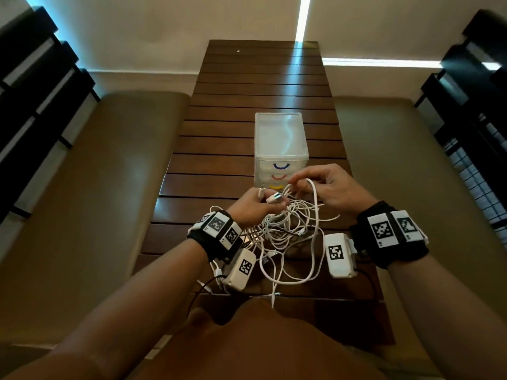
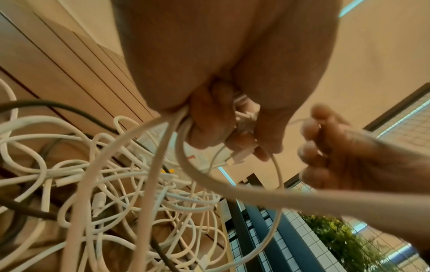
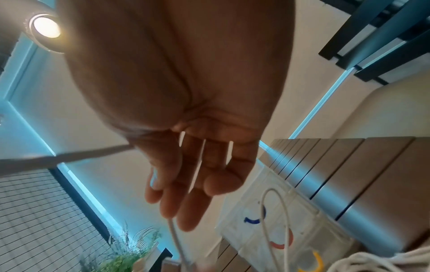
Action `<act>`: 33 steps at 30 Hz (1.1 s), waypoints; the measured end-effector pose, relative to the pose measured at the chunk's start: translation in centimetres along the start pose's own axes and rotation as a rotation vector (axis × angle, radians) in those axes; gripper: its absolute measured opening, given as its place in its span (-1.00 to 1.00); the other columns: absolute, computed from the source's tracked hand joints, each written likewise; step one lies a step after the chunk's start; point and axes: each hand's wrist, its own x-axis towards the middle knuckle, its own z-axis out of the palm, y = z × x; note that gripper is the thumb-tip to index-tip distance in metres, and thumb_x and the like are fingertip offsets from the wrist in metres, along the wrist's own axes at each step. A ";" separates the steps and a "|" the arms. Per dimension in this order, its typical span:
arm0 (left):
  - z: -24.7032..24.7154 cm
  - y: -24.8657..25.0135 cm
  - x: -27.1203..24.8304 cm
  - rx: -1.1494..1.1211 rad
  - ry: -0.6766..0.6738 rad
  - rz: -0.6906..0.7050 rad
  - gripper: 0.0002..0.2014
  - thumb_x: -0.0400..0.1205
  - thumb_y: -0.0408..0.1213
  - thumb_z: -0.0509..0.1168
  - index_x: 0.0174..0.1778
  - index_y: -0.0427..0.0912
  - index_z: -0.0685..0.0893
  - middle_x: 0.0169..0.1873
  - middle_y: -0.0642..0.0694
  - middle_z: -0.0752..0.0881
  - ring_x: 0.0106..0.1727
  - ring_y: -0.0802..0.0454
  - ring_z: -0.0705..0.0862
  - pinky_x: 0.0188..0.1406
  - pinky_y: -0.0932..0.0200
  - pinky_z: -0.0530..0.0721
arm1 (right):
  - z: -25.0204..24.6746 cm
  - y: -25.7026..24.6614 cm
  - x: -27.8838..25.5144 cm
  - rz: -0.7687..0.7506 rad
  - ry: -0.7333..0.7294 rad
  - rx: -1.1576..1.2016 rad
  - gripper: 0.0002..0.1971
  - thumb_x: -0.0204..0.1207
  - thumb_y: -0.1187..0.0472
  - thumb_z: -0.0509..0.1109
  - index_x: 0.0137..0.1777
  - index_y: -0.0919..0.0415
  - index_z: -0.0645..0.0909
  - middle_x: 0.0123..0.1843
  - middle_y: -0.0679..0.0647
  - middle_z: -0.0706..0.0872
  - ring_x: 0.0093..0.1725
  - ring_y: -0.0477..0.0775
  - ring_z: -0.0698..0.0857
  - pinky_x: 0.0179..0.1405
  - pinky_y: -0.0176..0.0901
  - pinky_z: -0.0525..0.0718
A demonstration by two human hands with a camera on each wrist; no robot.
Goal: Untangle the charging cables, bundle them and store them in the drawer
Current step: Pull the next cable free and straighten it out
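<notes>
A tangle of white charging cables [image 1: 288, 234] lies on the slatted wooden table [image 1: 219, 165], just in front of me. My left hand [image 1: 270, 200] is lifted above the pile. In the left wrist view its curled fingers [image 2: 209, 125] grip several cable ends and a USB plug [image 2: 241, 156]. My right hand [image 1: 296, 183] is level with it, to the right, and pinches a thin white cable loop [image 1: 315, 198] between thumb and fingertips [image 3: 177, 211]. Behind both hands stands a translucent drawer unit [image 1: 278, 138], its three drawers closed, with blue, red and yellow handles.
Padded benches [image 1: 109, 187] run along both sides of the table, with black slatted frames [image 1: 35, 91] beyond them. One cable end [image 1: 273, 297] hangs over the table's near edge. The far half of the table, behind the drawer unit, is bare wood.
</notes>
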 end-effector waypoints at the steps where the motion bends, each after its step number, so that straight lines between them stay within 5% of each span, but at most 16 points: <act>1: -0.2 -0.3 0.1 0.003 0.011 -0.019 -0.85 0.62 -0.28 0.38 0.01 -0.25 0.79 -0.15 -0.18 0.77 -0.13 0.05 0.68 0.00 0.13 0.63 | -0.3 0.2 -0.3 0.029 -0.005 0.002 -0.78 0.62 0.41 0.30 0.03 0.14 0.74 -0.15 0.03 0.82 -0.18 -0.05 0.77 -0.15 -0.28 0.74; 5: -0.8 -0.8 0.2 0.048 0.031 -0.073 -0.87 0.55 -0.16 0.45 -0.12 -0.13 0.82 -0.20 -0.32 0.76 -0.19 -0.08 0.61 -0.10 0.01 0.55 | -0.8 0.3 -1.4 0.269 -0.028 0.058 -0.66 0.62 0.53 0.12 0.05 0.33 0.74 -0.05 0.23 0.80 -0.23 -0.11 0.77 -0.29 -0.38 0.70; 7: -0.6 -0.4 0.1 0.123 0.025 -0.067 -0.91 0.55 -0.20 0.46 -0.11 -0.11 0.81 -0.21 -0.21 0.80 -0.22 0.05 0.67 -0.13 0.12 0.60 | -0.4 0.5 -1.6 0.302 0.000 0.088 -0.70 0.64 0.50 0.10 0.01 0.42 0.70 -0.15 0.26 0.77 -0.28 -0.01 0.75 -0.34 -0.34 0.69; 11: 0.2 0.6 0.0 0.250 0.007 -0.023 -0.90 0.53 -0.22 0.48 -0.13 -0.18 0.80 -0.39 0.05 0.75 -0.42 0.30 0.63 -0.38 0.34 0.56 | 0.4 1.5 -2.0 0.235 -0.027 -0.102 -0.86 0.64 0.23 0.33 0.03 0.26 0.70 -0.37 0.11 0.71 -0.40 -0.02 0.67 -0.37 -0.25 0.65; 14: 0.0 0.6 0.1 0.224 0.009 -0.019 -0.87 0.53 -0.29 0.48 -0.03 -0.18 0.80 -0.20 -0.05 0.82 -0.21 0.20 0.75 -0.17 0.28 0.70 | -0.1 2.5 -2.9 0.288 -0.048 -0.213 -0.79 0.68 0.20 0.28 -0.08 0.26 0.71 -0.45 0.02 0.65 -0.46 -0.11 0.61 -0.39 -0.33 0.59; 18: -0.9 -0.1 0.3 0.201 0.037 -0.066 -0.83 0.53 -0.38 0.47 0.03 -0.23 0.79 -0.19 -0.17 0.79 -0.22 0.03 0.66 -0.16 0.11 0.64 | -1.3 4.6 -5.8 0.346 0.110 -0.108 -0.80 0.70 0.32 0.21 -0.12 0.21 0.62 -0.38 0.01 0.67 -0.36 -0.02 0.61 -0.32 -0.22 0.59; 23: 0.6 0.4 1.1 0.175 0.017 -0.012 -0.85 0.55 -0.37 0.45 0.01 -0.13 0.79 -0.23 -0.04 0.78 -0.27 0.21 0.67 -0.21 0.29 0.65 | -1.3 5.7 -10.0 0.430 0.268 0.097 -0.80 0.72 0.40 0.12 -0.09 0.26 0.53 -0.35 0.10 0.59 -0.36 0.05 0.53 -0.43 -0.26 0.49; 26: 3.0 1.7 1.5 0.043 0.033 -0.016 -0.91 0.62 -0.33 0.37 -0.03 -0.16 0.77 -0.54 0.16 0.60 -0.57 0.27 0.47 -0.56 0.34 0.45 | -1.0 6.6 -12.4 0.463 0.367 0.118 -0.80 0.72 0.41 0.12 -0.08 0.27 0.53 -0.36 0.11 0.58 -0.34 0.08 0.55 -0.42 -0.21 0.47; 30: 6.9 4.4 1.6 -0.186 -0.106 -0.046 -0.72 0.75 -0.24 0.16 -0.28 -0.15 0.60 -0.57 0.10 0.43 -0.62 0.23 0.29 -0.64 0.31 0.20 | -0.4 9.6 -17.0 0.722 0.444 0.042 -0.78 0.72 0.35 0.16 -0.14 0.18 0.54 -0.26 0.16 0.65 -0.29 0.06 0.62 -0.31 -0.12 0.53; 33: 10.1 5.9 0.9 -0.292 -0.289 -0.035 -0.68 0.79 -0.22 0.05 -0.30 -0.12 0.46 -0.52 0.02 0.43 -0.58 0.19 0.24 -0.57 0.28 0.12 | 0.6 11.3 -20.4 1.001 0.390 -0.195 -0.88 0.66 0.21 0.30 0.10 0.19 0.63 0.10 0.15 0.71 -0.01 0.04 0.60 -0.01 -0.11 0.50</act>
